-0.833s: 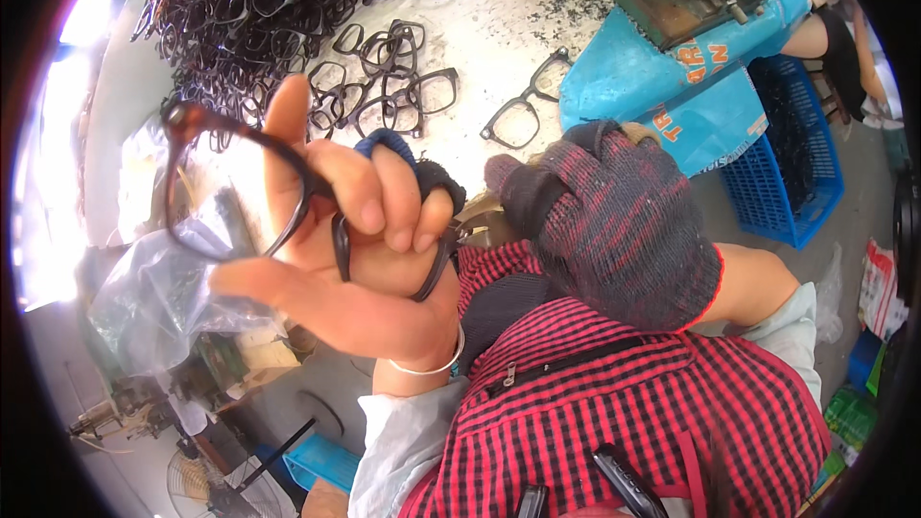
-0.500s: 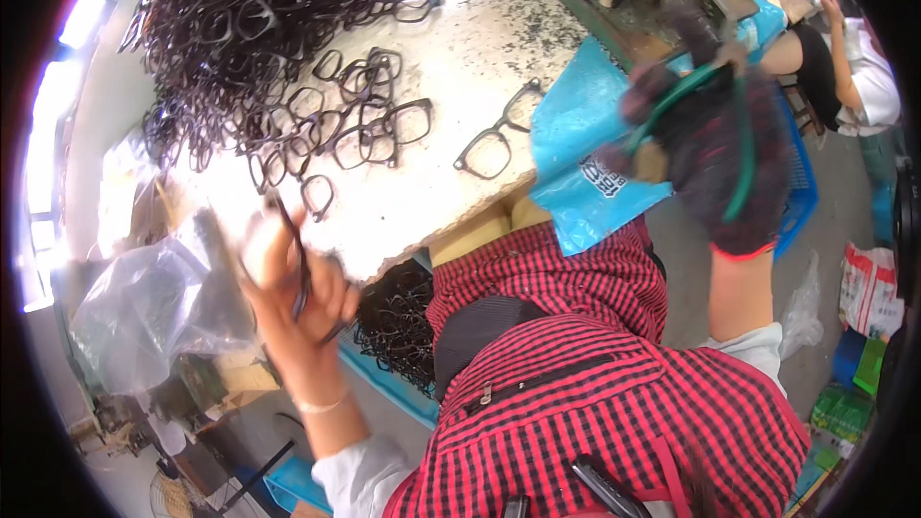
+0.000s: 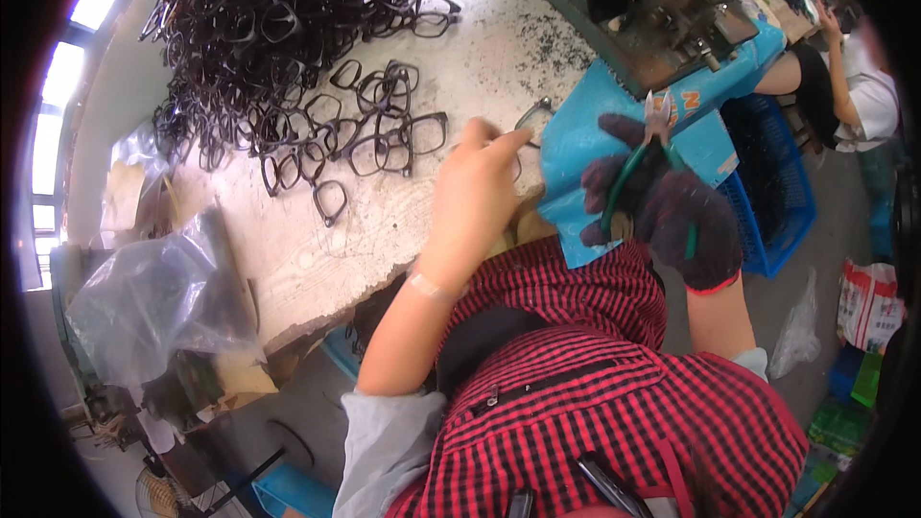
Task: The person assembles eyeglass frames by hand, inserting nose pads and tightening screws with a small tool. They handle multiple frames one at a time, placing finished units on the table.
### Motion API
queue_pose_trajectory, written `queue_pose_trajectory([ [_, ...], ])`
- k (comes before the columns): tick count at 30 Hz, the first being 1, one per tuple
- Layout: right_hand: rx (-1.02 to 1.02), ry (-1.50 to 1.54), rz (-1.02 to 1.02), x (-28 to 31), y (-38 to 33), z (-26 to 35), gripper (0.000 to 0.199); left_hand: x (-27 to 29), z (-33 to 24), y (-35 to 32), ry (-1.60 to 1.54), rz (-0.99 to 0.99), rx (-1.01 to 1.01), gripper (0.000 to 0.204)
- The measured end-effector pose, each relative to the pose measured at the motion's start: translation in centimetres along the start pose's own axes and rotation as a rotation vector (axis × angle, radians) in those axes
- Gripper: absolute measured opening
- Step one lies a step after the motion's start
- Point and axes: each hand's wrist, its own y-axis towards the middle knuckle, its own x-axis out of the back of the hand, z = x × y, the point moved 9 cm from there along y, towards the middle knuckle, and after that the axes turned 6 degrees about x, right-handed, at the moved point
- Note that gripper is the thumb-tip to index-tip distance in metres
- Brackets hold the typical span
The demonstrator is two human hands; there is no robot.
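My bare left hand [image 3: 472, 194] is over the near edge of the table, its bent fingers at the bridge of a dark eyeglass frame [image 3: 537, 113] lying there. The hand covers much of that frame, and one rim shows past the fingertips. My right hand [image 3: 683, 223], in a dark knitted glove with a red cuff, is closed around green-handled nippers [image 3: 658, 120]. Their metal jaws point away from me, above a blue plastic bag [image 3: 580, 194] draped over the table edge.
A large heap of dark eyeglass frames [image 3: 259, 29] covers the far left of the white worn table [image 3: 317, 273]. A clear plastic bag [image 3: 144, 297] hangs at the left. Machinery [image 3: 662, 19] stands far right, a blue crate [image 3: 767, 230] below it. Another person [image 3: 859, 82] sits beyond.
My left hand has swung from the table's left edge to the single frame at right; the dark frame it held is gone from it. My right hand has turned, bringing the nippers' jaws into view.
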Motion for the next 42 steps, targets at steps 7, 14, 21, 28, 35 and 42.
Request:
queue_pose_trajectory([
  [7,0.021,0.043,-0.266,3.4,-4.1,0.2,0.064,-4.0,2.6,2.1,0.491,0.096,-0.005,0.016],
  [14,-0.146,0.161,-0.264,2.9,-3.9,-4.4,0.062,4.6,6.1,-0.9,-1.22,-0.099,0.392,0.006],
  [21,-0.299,0.088,-0.173,-3.0,0.5,-8.4,0.051,1.7,4.6,-4.3,-1.634,-0.152,0.54,0.024],
  [28,0.042,-0.96,0.179,-7.3,0.9,-6.5,0.047,0.9,4.9,-2.6,-1.771,-0.053,0.625,0.045],
  [35,0.396,-1.394,0.198,-8.0,0.4,-2.6,0.05,4.4,1.6,-2.1,-1.876,-0.034,0.425,0.059],
  [42,0.384,-1.84,0.296,-9.7,0.4,-1.6,0.043,5.3,-0.6,-2.1,-1.689,-0.141,0.378,0.062],
])
